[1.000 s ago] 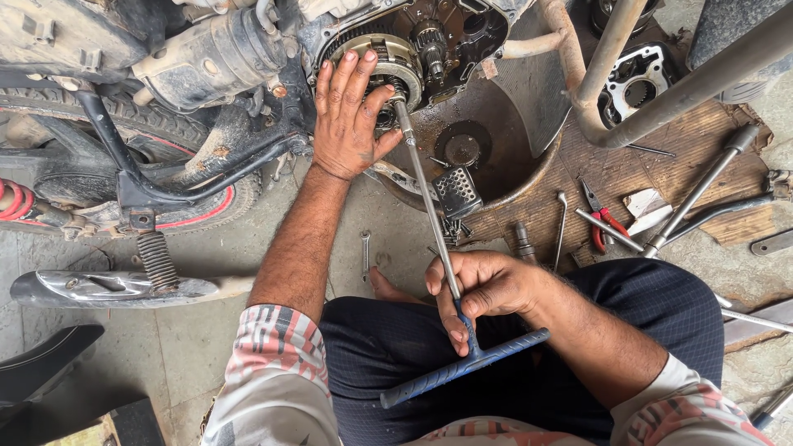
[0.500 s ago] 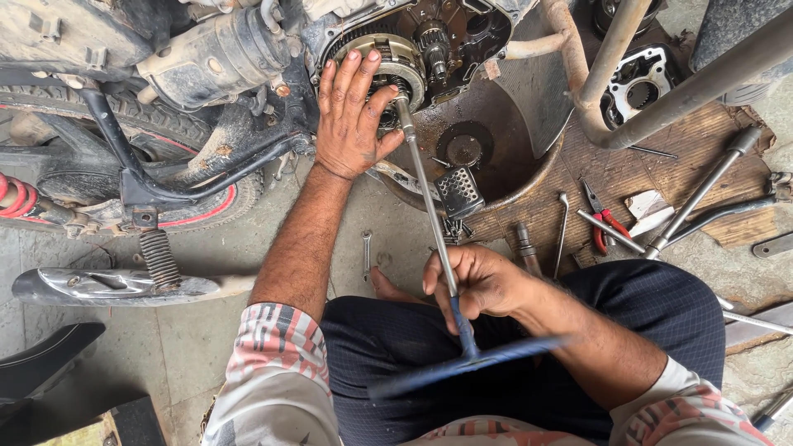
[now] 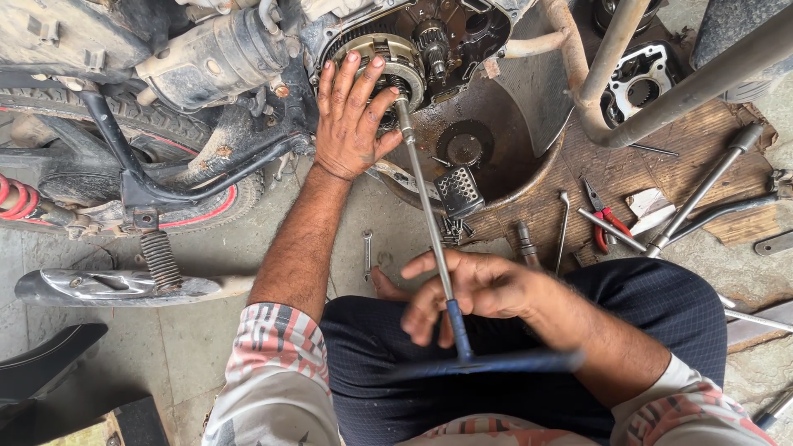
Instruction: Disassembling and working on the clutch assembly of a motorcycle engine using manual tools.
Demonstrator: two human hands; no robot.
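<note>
My left hand point(image 3: 353, 124) reaches forward, its fingers spread over the round clutch assembly point(image 3: 410, 68) in the open side of a motorcycle engine, gripping it. A long T-handle wrench point(image 3: 425, 206) runs from the clutch centre back to my lap. My right hand point(image 3: 471, 289) curls loosely around the lower shaft, just above the blue cross handle point(image 3: 496, 362), which is motion-blurred. I sit with dark trousers and a striped shirt.
A rusty drain pan point(image 3: 529, 190) sits under the engine. Red pliers point(image 3: 607, 227), long socket tools point(image 3: 702, 194) and an engine cover point(image 3: 640, 83) lie on a wooden board point(image 3: 661, 182) to the right. A tyre point(image 3: 206, 198), a spring point(image 3: 161, 258) and a small spanner point(image 3: 368, 252) are on the left.
The blue cross handle has rotated and is now blurred. My right hand's fingers have shifted and loosened on the shaft. My left hand stays on the clutch.
</note>
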